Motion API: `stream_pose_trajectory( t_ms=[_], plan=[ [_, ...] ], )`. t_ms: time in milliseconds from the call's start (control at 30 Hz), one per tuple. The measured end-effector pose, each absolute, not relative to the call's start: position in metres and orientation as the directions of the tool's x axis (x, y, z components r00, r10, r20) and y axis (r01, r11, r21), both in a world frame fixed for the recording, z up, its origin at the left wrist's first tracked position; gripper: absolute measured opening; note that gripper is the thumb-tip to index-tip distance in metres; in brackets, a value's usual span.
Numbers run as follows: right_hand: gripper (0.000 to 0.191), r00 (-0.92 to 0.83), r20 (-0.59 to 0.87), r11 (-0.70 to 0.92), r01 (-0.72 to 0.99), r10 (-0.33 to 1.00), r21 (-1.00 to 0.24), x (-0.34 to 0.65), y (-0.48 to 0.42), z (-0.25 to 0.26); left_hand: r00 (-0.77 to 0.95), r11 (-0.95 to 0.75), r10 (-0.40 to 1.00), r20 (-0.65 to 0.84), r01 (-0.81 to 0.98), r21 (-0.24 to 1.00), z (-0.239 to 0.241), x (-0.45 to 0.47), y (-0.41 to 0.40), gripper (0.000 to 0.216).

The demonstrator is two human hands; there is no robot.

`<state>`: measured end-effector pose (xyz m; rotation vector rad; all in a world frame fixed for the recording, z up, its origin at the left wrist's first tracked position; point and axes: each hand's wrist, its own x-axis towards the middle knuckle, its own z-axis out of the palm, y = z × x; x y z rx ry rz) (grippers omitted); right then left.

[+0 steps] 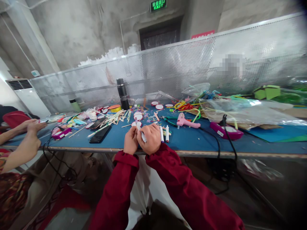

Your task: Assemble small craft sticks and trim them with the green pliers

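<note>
My right hand [150, 138] is closed around a white marker [144, 136], close to the table's front edge. Beside it and touching it, my left hand [131, 140] is curled shut; what lies inside its fingers is hidden. The marker's narrow upper end shows between the two hands. To the right of my right hand lie more white markers [167, 133], one with a dark end. Just beyond my hands are white discs with red rims [137, 116].
A pink glue gun [188, 121] and pliers [169, 121] lie to the right, near a purple device [226, 131] with cables. Leftward are a phone [100, 134], wooden sticks [120, 116] and a black flask [122, 94]. A co-worker's hands [33, 127] are at far left.
</note>
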<state>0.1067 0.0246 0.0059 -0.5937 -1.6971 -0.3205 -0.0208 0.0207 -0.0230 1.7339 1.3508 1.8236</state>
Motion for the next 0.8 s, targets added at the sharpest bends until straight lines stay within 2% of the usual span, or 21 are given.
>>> stream_pose_trajectory(
  t_ms=[233, 567, 800],
  plan=[
    [0.017, -0.112, 0.974, 0.833, 0.543, 0.197, -0.106, 0.1065, 0.0248, 0.0062, -0.243, -0.523, 0.734, 0.635, 0.394, 0.756, -0.0218, -0.0200, 0.0194, 0.017],
    [0.016, -0.074, 0.974, 0.834, 0.532, 0.214, -0.143, 0.1077, 0.0304, 0.0030, -0.208, -0.541, 0.776, 0.596, 0.266, 0.798, -0.0237, -0.0183, 0.0280, 0.027],
    [0.016, -0.053, 0.973, 0.834, 0.527, 0.224, -0.163, 0.1062, 0.0329, 0.0014, -0.218, -0.493, 0.808, 0.548, 0.259, 0.830, -0.0235, -0.0198, 0.0275, 0.023]
  ],
)
